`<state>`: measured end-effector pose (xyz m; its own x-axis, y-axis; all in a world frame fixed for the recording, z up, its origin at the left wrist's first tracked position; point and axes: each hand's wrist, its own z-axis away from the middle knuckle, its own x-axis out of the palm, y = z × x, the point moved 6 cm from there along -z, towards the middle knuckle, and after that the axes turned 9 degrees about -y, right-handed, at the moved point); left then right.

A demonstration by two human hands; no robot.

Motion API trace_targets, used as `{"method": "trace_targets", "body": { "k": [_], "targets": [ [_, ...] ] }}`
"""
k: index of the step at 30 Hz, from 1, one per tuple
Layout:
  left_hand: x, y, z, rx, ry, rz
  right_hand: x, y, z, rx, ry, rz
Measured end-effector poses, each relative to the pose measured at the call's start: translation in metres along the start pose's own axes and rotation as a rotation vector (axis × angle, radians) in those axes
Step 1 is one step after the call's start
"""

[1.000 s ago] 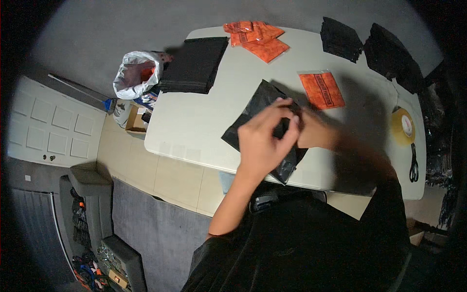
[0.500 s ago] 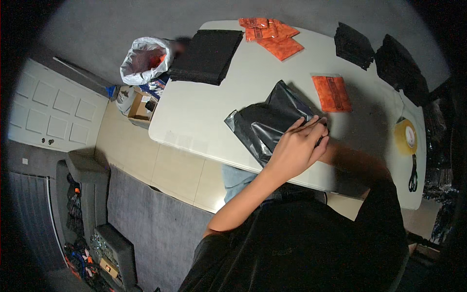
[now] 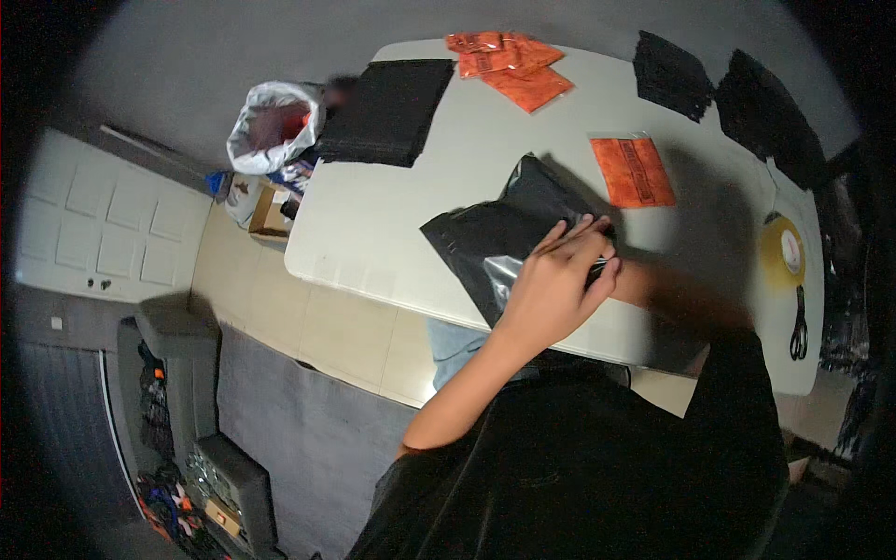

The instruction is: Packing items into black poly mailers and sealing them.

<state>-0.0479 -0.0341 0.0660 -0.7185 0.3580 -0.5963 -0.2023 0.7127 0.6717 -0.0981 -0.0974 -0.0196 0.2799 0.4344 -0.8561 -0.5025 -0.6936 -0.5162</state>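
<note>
A glossy black plastic bag point(image 3: 509, 233) lies flat but wrinkled on the white table in front of me. My left hand point(image 3: 565, 275) is closed over the bag's right end, its fingers bent across the edge and the thumb on the near side. From the right, my right hand point(image 3: 627, 282) reaches to the same end of the bag. Its fingers are hidden behind the left hand, so their grip does not show. Just beyond the hands lies a flat orange packet point(image 3: 632, 173) in clear plastic.
Several orange packets point(image 3: 527, 86) lie at the table's far edge. A black stack point(image 3: 387, 112) stands far left, with more black stacks point(image 3: 674, 77) far right. Tape point(image 3: 791, 252) and black scissors point(image 3: 799, 327) lie at the right edge. A lined bin point(image 3: 275, 126) stands beyond the left corner.
The view has shifted slightly. Both hands stay at the bag's right end, and the bag lies much as before. The left hand's fingers have moved only a little.
</note>
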Motion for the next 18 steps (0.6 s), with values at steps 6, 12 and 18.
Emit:
{"method": "trace_targets", "body": {
  "k": [6,12,18],
  "targets": [
    [-0.023,0.005,0.019,-0.091,0.142,0.038,0.004,0.009,0.018,0.080,-0.095,-0.033],
    [-0.065,0.009,0.045,-0.322,0.300,0.098,-0.019,-0.021,0.012,0.044,-0.112,0.156],
    [-0.076,-0.015,0.049,-0.350,0.399,0.227,-0.078,0.041,0.090,0.405,0.440,-0.628]
  ]
}}
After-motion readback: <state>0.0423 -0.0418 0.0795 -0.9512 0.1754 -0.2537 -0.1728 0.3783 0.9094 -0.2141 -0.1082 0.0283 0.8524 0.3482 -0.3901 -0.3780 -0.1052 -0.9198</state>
